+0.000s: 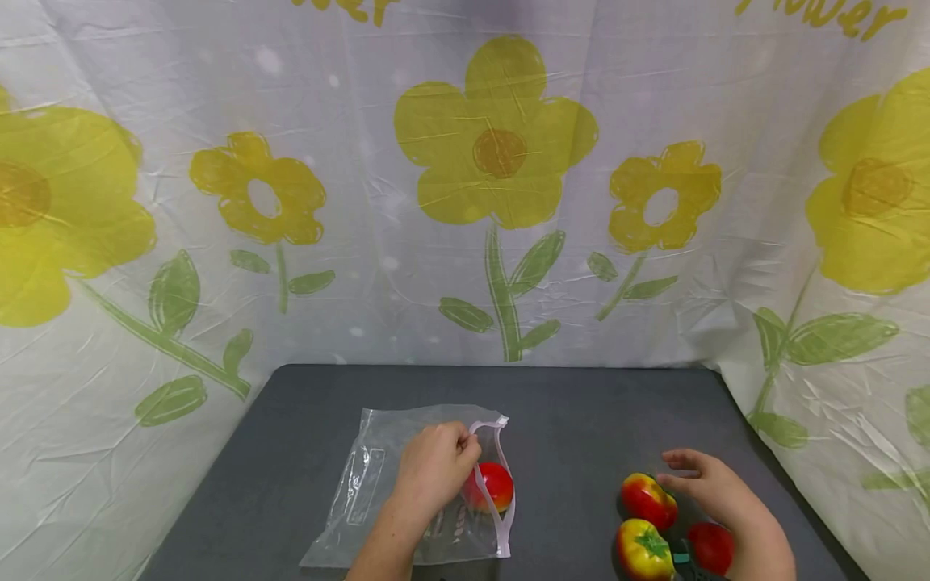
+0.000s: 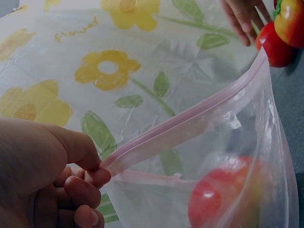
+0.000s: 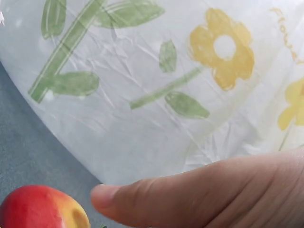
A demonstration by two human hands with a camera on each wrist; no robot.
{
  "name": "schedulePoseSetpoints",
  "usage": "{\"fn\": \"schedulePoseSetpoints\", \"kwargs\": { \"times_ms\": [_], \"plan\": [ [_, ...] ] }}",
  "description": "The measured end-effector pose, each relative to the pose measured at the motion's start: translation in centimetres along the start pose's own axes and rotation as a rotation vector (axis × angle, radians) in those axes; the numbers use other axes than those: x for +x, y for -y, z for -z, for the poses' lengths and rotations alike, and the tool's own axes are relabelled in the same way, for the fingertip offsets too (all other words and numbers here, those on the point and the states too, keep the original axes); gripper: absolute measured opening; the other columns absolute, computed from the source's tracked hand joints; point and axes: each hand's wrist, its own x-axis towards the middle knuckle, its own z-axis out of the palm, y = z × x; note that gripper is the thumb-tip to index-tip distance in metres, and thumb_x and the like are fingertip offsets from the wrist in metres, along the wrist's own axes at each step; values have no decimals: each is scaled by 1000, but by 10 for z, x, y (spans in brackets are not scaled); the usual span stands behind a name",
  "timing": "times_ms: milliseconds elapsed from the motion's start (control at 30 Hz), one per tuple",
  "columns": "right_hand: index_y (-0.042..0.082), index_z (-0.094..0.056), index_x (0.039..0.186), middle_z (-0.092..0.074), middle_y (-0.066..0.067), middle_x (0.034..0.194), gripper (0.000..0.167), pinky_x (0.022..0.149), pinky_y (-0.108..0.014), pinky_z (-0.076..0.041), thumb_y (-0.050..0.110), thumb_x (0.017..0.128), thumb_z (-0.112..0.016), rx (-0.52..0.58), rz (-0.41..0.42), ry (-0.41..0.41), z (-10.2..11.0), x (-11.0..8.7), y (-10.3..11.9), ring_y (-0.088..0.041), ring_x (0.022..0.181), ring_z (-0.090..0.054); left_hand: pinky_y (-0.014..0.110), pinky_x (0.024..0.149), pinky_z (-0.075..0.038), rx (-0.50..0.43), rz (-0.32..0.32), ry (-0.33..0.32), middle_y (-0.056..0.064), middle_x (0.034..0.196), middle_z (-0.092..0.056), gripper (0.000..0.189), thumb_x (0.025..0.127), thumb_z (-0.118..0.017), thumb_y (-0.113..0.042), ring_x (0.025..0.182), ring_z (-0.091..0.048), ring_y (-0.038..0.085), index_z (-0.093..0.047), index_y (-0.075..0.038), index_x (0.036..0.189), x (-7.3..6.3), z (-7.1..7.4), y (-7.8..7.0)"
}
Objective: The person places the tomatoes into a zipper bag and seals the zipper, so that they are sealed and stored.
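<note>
My left hand [image 1: 438, 456] pinches the pink zip edge of a clear zip bag [image 2: 156, 147] between thumb and finger, raising that side so the mouth gapes. Inside the bag, near its opening, lies a round red fruit [image 1: 497, 486] with a yellowish patch. On the right, my right hand [image 1: 715, 488] hovers with fingers extended beside a red-and-yellow fruit [image 1: 649, 500]; the right wrist view shows its thumb just apart from that fruit. Closer to me are a yellow-and-red bell pepper [image 1: 643, 551] with a green stem top and a red fruit [image 1: 710, 546], partly hidden by the right wrist.
The dark grey table [image 1: 567, 428] carries everything. A white sheet [image 1: 363, 307] painted with yellow flowers hangs behind and along both sides of it. Beside the pepper, a dark object with a teal part [image 1: 680, 558] is cut off at the bottom edge.
</note>
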Motion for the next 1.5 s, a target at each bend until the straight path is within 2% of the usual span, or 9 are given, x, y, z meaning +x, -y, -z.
{"fn": "schedulePoseSetpoints", "kwargs": {
  "times_ms": [267, 533, 633, 833, 1067, 1300, 1500],
  "plan": [
    [-13, -56, 127, -64, -27, 118, 61, 91, -55, -50, 33, 92, -75, 45, -35, 99, -10, 5, -8, -40, 108, -61, 25, 46, -32, 5, 15, 14, -7, 51, -34, 35, 89, -65, -19, 47, -34, 8, -48, -18, 59, -1, -1, -1],
    [-10, -62, 118, -66, -19, 115, 45, 87, -51, -51, 28, 96, -72, 35, 7, 136, -16, 9, -8, -33, 102, -62, 25, 46, -29, 6, -3, 6, -8, 51, -33, 35, 90, -63, -17, 48, -33, 7, -46, -18, 60, -2, -2, 0],
    [-10, -62, 119, -66, -20, 117, 43, 88, -51, -51, 25, 96, -70, 41, 23, 140, -16, 10, -7, -34, 105, -62, 26, 46, -30, 11, -11, 5, -8, 52, -34, 34, 90, -63, -16, 48, -34, 8, -47, -18, 60, -2, -2, 0],
    [-11, -61, 123, -66, -20, 119, 43, 90, -51, -51, 21, 95, -70, 47, 80, 87, -14, 7, -2, -36, 109, -61, 26, 46, -30, 13, -10, 5, -8, 52, -33, 34, 90, -63, -16, 48, -33, 8, -47, -18, 60, -2, -2, 0],
    [-6, -59, 132, -63, -16, 124, 50, 86, -44, -51, 26, 95, -72, 63, 107, 24, -14, 5, 9, -31, 106, -59, 26, 47, -32, 13, -3, 1, -7, 52, -34, 34, 90, -64, -16, 49, -34, 9, -48, -17, 60, -2, -3, 0],
    [-3, -56, 136, -59, -18, 130, 51, 84, -41, -50, 23, 95, -72, 88, 245, -7, -20, -1, 29, -32, 109, -56, 26, 46, -31, 2, 12, 1, -7, 52, -35, 34, 90, -63, -16, 48, -35, 9, -48, -17, 60, 0, -3, 0],
    [0, -54, 140, -54, -17, 134, 55, 86, -44, -49, 23, 94, -74, 113, 305, -5, -33, -2, 52, -31, 111, -53, 25, 46, -34, -5, 27, 1, -5, 52, -37, 33, 90, -64, -19, 47, -37, 10, -49, -17, 60, 1, -2, -1]
  ]
}}
